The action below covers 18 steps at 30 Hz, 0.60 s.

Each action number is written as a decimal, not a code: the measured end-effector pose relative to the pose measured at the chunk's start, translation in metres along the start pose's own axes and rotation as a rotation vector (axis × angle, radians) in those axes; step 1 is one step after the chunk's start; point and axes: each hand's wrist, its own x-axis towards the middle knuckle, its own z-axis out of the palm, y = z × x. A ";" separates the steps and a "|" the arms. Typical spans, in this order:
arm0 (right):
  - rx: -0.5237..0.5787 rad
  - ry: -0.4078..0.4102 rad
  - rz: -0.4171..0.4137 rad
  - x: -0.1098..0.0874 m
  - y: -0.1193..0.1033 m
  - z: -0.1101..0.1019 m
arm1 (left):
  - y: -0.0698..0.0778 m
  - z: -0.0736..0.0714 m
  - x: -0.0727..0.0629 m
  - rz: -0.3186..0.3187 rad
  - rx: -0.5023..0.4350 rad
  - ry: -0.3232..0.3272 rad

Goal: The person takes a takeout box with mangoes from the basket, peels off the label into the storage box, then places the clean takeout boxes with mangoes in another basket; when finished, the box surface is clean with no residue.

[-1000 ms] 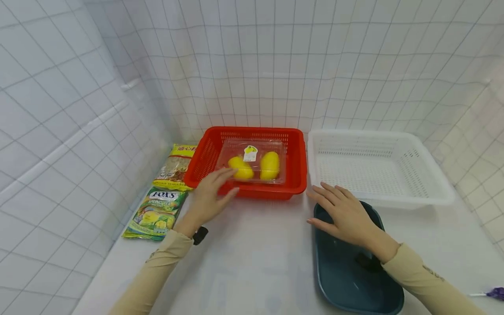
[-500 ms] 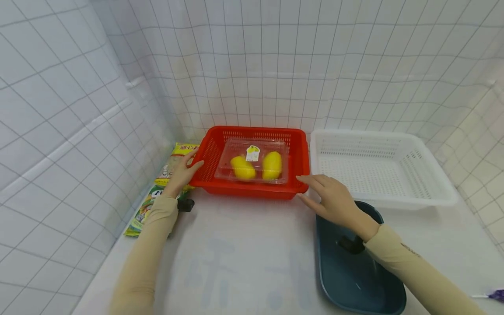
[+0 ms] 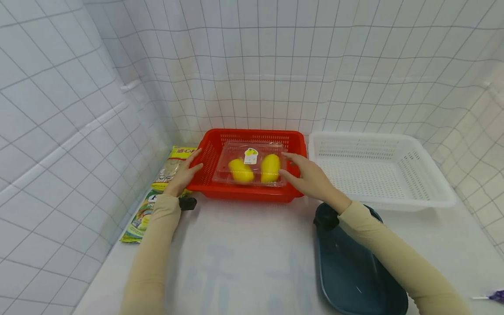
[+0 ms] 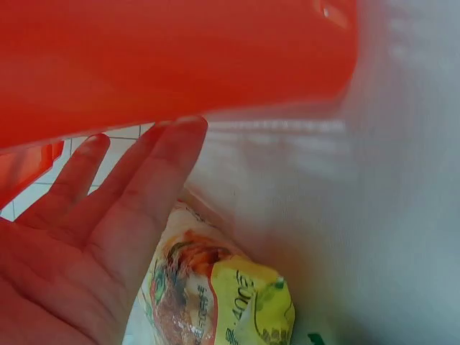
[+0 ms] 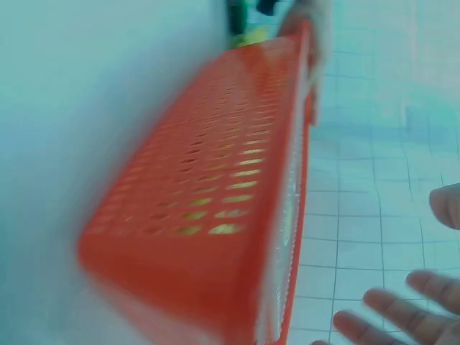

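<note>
A red plastic basket (image 3: 246, 193) stands against the back wall. Inside it lies a clear plastic box (image 3: 230, 151) with a white label and two yellow fruits (image 3: 270, 168). My left hand (image 3: 182, 174) is at the basket's left rim; in the left wrist view its straight fingers (image 4: 154, 172) reach to the underside of the red rim. My right hand (image 3: 311, 178) hovers over the basket's right end, fingertips pointing at the box, thumb apart from the fingers. The right wrist view shows those fingers (image 5: 392, 313) spread and holding nothing beside the basket (image 5: 194, 266).
A white basket (image 3: 378, 203) stands right of the red one. In front of it lies a dark blue tray (image 3: 350, 271), partly under my right forearm. A yellow food bag (image 3: 183, 152) and a green candy bag (image 3: 138, 223) lie left. A purple-topped lollipop (image 3: 497, 295) lies far right.
My left hand has moved from the basket's front left to its left rim. The right hand has moved left and forward, from above the tray to above the basket's right end.
</note>
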 end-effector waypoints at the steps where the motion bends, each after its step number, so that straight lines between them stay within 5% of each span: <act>1: 0.027 -0.020 0.033 0.006 -0.001 0.001 | 0.000 0.000 0.000 0.003 -0.017 0.003; 10: 0.223 -0.191 0.333 0.047 0.007 0.015 | 0.011 0.005 -0.006 -0.021 -0.131 0.000; 18: 0.381 -0.203 0.489 0.067 0.015 0.028 | 0.024 0.004 -0.018 -0.044 -0.167 -0.010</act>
